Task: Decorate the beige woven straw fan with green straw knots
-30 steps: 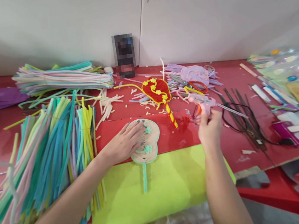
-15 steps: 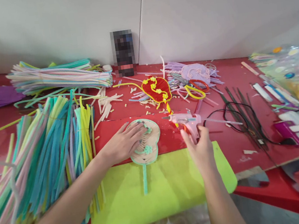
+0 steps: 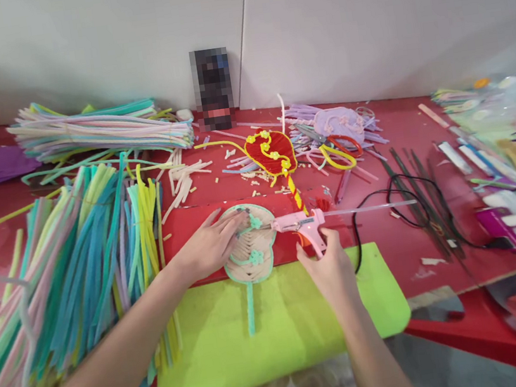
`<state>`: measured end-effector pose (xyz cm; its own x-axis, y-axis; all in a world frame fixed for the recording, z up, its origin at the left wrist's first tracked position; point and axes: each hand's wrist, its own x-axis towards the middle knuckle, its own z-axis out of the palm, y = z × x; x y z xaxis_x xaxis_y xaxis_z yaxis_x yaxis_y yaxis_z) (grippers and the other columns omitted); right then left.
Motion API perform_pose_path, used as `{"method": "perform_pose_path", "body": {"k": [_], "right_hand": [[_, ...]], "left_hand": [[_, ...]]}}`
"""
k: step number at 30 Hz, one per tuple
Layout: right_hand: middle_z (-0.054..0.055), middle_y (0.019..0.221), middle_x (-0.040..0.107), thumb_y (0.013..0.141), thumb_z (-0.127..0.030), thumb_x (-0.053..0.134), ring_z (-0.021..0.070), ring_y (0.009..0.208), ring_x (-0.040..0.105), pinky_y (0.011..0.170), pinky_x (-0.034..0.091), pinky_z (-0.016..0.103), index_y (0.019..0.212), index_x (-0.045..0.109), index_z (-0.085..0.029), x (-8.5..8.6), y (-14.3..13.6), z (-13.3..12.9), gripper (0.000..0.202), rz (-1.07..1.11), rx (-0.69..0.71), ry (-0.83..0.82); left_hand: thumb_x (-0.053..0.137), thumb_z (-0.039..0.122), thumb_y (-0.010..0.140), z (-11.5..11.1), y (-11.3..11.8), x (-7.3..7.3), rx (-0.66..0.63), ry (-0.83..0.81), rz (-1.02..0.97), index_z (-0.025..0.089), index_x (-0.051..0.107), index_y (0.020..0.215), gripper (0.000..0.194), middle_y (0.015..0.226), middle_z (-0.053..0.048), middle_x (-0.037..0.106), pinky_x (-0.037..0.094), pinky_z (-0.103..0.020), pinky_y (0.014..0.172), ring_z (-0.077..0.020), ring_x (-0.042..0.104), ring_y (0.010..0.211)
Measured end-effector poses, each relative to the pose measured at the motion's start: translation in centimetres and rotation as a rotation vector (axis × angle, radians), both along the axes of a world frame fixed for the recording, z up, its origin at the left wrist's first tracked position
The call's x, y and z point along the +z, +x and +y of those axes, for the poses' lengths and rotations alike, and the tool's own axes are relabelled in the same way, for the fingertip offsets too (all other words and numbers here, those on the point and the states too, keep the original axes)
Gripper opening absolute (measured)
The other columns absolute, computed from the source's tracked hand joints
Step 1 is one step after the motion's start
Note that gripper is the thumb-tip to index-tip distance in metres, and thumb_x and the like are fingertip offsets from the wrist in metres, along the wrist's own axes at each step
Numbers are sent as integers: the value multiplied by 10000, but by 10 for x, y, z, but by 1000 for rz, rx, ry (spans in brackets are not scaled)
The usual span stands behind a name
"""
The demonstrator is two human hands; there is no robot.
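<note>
A cream fan (image 3: 262, 251) edged in mint green, with mint flowers and a straight mint handle, lies face up in front of me. My left hand (image 3: 205, 247) rests over its upper left part, fingers stretched out and lying flat. My right hand (image 3: 328, 264) is wrapped round the grip of a pink glue gun (image 3: 298, 221) with an orange trigger. Its nozzle points left and reaches over the fan's right side, close to the upper flower. A clear glue stick (image 3: 370, 208) juts from the back of the gun. What lies under my left fingers is hidden.
Bundles of pastel pipe cleaners (image 3: 90, 268) fill the left side. Behind the fan lie a red and yellow fan (image 3: 270, 153), scissors (image 3: 336, 152) and cut scraps. A black cord (image 3: 377, 192) runs rightward. A lime-green mat (image 3: 270, 345) covers the table's front edge.
My right hand has brought the glue gun leftward, and its nozzle is now over the fan. My left hand stays on the fan. A hand at the far right has left the view.
</note>
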<state>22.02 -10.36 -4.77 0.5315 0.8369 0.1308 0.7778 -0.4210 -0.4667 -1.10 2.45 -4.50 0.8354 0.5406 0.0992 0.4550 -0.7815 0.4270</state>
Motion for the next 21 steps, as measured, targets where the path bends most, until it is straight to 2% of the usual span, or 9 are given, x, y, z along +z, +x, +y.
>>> {"method": "perform_pose_path", "body": {"k": [6,21], "right_hand": [[107,888,662,734,-499,561,203,595,598,527,440,303,1096,489,-172,-3,-2,-2,493,-12,45,29],[101,843,655,749,-500,549,239,674,608,567,438,318,1065,499,-175,-1,-10,7,456,-31,-8,61]], "left_hand": [[347,171,886,1,-1,1,-12,-7,-31,168,362,1356,469,1389,-108,445,222,-490,1120,-226,372,1312],[351,230,905,-1,3,11,-24,-13,-17,191,389,1353,452,1389,-89,449,184,-499,1128,-239,367,1313]]}}
